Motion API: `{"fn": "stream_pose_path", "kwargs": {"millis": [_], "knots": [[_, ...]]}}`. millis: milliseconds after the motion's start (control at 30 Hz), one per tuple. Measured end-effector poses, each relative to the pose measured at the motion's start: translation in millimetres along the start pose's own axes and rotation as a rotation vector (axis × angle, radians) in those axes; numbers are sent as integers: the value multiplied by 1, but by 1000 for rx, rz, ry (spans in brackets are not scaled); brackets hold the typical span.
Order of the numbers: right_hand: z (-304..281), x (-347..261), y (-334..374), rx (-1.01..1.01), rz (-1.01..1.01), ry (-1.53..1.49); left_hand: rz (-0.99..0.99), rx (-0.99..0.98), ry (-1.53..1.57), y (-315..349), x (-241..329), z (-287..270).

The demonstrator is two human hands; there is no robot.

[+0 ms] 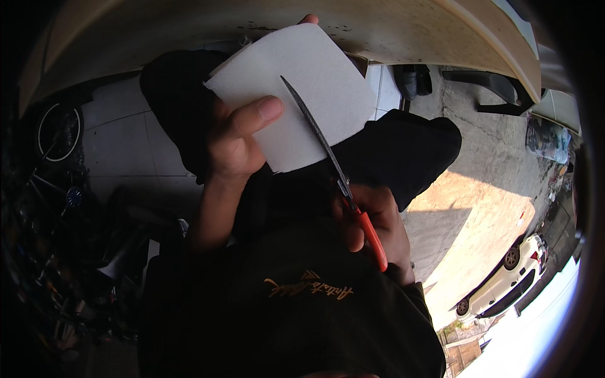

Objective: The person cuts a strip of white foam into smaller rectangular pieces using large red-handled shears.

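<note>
My left hand (236, 135) holds a white rectangular sheet (302, 82) up in front of me, thumb pressed on its near face and a fingertip showing over its top edge. My right hand (378, 220) grips red-handled scissors (340, 179) by the handles. The thin blades lie diagonally across the sheet, tip pointing up-left near its middle. Whether the blades are apart is hard to tell. Below the hands are my black-trousered knees and black top with a gold print.
A pale wooden tabletop edge (409, 31) curves across the top. White floor tiles (120, 145) lie at left, with a bicycle wheel (60, 132) and dark clutter. Sunlit concrete (485, 189) spreads at right, with a white car (510, 277) beyond and dark shoes (413, 80) under the table.
</note>
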State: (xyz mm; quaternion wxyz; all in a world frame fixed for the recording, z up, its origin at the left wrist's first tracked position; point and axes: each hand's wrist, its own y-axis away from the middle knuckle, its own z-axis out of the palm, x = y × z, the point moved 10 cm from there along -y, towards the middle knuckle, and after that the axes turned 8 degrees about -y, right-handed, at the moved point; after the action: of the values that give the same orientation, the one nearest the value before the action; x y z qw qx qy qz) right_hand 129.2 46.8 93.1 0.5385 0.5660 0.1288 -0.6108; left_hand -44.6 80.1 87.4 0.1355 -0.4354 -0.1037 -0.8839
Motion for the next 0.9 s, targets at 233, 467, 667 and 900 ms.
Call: {"fn": "stream_pose_path", "kwargs": {"millis": [233, 467, 667, 900], "knots": [[6, -1, 0, -43, 5, -54, 177, -165, -201, -5, 19, 11], [10, 0, 2, -80, 25, -138, 281, -364, -368, -14, 30, 24], [6, -3, 3, -91, -5, -86, 303, -375, -321, -9, 28, 17], [-7, 1, 12, 35, -33, -49, 292, -341, -237, -7, 33, 19]]}}
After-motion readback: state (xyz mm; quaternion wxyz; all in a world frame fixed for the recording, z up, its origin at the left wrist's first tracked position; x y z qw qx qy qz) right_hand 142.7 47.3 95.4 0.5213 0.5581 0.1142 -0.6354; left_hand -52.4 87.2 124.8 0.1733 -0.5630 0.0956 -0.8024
